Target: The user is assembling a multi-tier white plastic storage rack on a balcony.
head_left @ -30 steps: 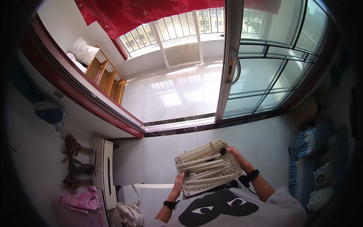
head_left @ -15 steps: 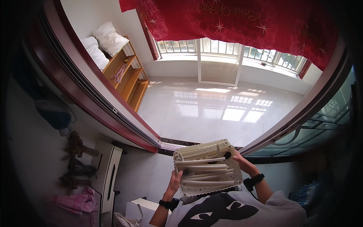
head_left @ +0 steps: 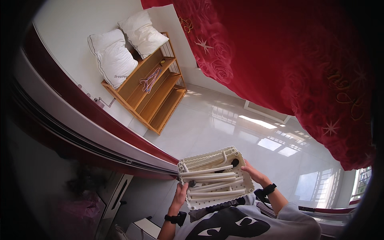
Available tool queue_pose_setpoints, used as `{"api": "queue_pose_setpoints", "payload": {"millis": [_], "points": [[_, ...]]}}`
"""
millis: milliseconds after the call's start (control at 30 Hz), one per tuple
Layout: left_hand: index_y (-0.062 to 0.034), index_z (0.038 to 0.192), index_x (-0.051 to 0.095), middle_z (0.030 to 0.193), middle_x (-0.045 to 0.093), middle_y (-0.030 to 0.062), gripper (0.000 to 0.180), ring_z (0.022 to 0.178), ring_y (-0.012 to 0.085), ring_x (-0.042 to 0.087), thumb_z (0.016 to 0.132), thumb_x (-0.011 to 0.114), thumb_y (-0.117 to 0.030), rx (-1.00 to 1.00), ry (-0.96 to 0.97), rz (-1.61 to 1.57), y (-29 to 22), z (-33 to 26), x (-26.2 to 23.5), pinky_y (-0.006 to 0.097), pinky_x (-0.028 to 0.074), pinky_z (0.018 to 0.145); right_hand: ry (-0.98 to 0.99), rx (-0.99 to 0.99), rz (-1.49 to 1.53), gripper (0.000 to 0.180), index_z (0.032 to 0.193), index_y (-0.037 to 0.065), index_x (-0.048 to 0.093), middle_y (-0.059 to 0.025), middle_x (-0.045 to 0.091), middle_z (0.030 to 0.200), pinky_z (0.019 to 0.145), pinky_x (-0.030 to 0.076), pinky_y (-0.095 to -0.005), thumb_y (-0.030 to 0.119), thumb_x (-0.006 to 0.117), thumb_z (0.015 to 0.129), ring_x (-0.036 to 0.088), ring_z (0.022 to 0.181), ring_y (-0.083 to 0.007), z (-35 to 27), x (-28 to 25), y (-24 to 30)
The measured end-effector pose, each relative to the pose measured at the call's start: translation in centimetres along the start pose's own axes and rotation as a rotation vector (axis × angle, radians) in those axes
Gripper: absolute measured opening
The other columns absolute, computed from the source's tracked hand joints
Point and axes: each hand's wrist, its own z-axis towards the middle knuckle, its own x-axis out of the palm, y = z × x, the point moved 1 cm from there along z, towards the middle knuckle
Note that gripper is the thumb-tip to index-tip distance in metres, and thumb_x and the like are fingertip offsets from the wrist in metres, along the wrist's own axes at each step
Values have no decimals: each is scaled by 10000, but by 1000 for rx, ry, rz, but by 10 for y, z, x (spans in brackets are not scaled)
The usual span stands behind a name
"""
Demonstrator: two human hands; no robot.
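Can see, well beyond the left hand (head_left: 182,194), a wooden shelf unit (head_left: 158,107) bearing two plump white pillows (head_left: 114,60) on top and thin pinkish hangers (head_left: 150,81) a tier lower. Can make out, left of the same hand, a dark-red door frame (head_left: 116,129), then dimmer, a pale cabinet (head_left: 116,196) and a blurred pink cloth (head_left: 82,208). Find, ahead of the right hand (head_left: 255,175), glossy floor tiles (head_left: 200,128) streaked with sunlight and, farther up and rightward, a red curtain (head_left: 276,56) with roses and stars.

The cream basket (head_left: 248,184) partly hides both hands (head_left: 181,195) (head_left: 258,176).
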Motion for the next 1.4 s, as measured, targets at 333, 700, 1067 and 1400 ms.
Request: {"api": "queue_pose_setpoints", "payload": {"millis": [333,700,1067,1400], "points": [[66,1352,409,1319,521,188,527,1227,250,483,965,495,-281,72,47,-24,2,121,37,331,352,1047,-55,-5,124,734,1513,35,163,-120,292,1517,1139,211,-352,368,497,950,275,1395,-225,68,-63,24],[181,1270,377,1245,505,386,840,1201,419,520,907,456,-572,-52,331,461,45,263,39,405,390,1022,-734,-137,295,528,1341,61,485,-83,595,1198,854,476,-280,338,604,907,591,1048,-189,76,17,-43],[113,1304,396,1231,550,340,815,1201,394,532,871,514,-568,-223,370,798,-83,454,200,392,403,1009,-607,-8,746,709,1369,40,452,-130,572,1282,975,461,-397,535,537,868,589,1124,-269,179,-218,-92],[105,1308,399,1236,567,272,693,1162,306,564,928,541,-456,-167,1042,895,-137,516,422,363,416,992,-1144,-80,1181,707,1308,-1,496,-152,615,1189,887,504,-377,520,575,837,622,1033,-256,97,-223,-82]]}}
